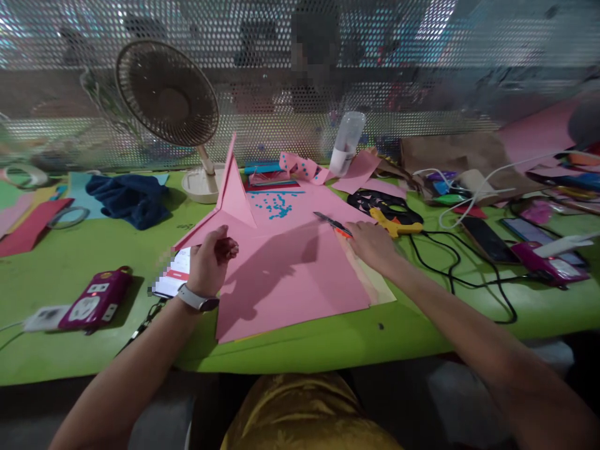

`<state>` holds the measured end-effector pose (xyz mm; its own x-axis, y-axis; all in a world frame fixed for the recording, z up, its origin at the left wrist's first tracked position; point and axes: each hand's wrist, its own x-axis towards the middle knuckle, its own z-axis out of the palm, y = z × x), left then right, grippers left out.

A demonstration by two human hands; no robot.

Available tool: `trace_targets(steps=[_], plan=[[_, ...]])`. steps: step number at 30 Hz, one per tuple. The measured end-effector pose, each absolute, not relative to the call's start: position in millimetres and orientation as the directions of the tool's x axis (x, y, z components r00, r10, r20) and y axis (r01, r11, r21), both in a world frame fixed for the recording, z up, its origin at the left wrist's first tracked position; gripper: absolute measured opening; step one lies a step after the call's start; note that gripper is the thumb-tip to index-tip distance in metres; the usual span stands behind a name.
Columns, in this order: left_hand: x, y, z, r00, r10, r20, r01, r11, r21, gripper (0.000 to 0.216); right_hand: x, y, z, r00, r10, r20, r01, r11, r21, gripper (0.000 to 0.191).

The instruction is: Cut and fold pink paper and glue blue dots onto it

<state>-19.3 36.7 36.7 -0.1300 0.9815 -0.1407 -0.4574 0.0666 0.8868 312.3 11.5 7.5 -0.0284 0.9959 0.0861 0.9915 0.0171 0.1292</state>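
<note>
My right hand (372, 245) is closed on the orange handles of a pair of scissors (330, 220), whose dark blades point left over the pink paper (285, 281). My left hand (210, 262), with a watch (199, 299) at its wrist, hovers by the paper's left edge. Its fingers are loosely curled, the thumb apart from them, and nothing shows between them. Just beside it lies a phone with a lit screen (171, 275), partly covered by the hand. Behind, a folded pink paper piece (232, 194) stands up, and small blue dots (279, 206) are scattered on pink paper.
A yellow glue gun (396, 226) with a black cable lies right of my right hand. At the back stand a fan (169, 94) and a clear bottle (347, 144). Purple power strips (98, 300), a dark blue cloth (131, 200) and a dark phone (490, 240) are on the green table (187, 350).
</note>
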Motion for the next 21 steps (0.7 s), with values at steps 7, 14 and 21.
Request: trace_targets(steps=[7,14,21], plan=[[-34,42,51,-0.15,0.984,-0.1,-0.531,0.005,0.847,0.015,315,30,10,0.012,0.992,0.125,0.994,0.002,-0.11,0.033],[-29,36,44,-0.057,0.984,-0.167,-0.47,0.121,0.874,0.013,295,41,16,0.094,0.968,0.231,0.896,0.018,-0.444,0.032],[-16,15,34,0.34,0.892,-0.297,-0.018,0.322,0.947,0.032,271,43,14,-0.077,0.972,0.222,0.914,0.158,-0.375,0.027]])
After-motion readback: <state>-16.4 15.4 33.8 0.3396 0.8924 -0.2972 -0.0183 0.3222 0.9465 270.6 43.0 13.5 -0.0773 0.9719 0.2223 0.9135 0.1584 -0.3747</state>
